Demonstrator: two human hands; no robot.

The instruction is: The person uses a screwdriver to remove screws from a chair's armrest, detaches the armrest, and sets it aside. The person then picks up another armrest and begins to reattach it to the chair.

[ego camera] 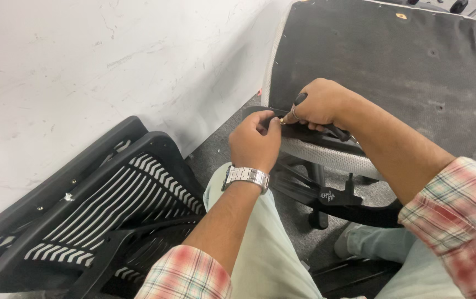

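An office chair seat (393, 61) lies upturned in front of me, its dark underside facing up with a white mesh edge (326, 158). My right hand (321, 102) is closed around a black-handled screwdriver (300, 99) at the seat's near edge. My left hand (255, 138), with a metal watch on the wrist, pinches something small by the tool's tip; what it pinches is hidden. A black armrest (337, 196) hangs below the seat.
Black slatted chair backs (110, 210) lean against the white wall (83, 66) at left. Grey carpet (221, 138) lies beneath. My knees in pale trousers fill the bottom of the view. Chair casters show at the top right.
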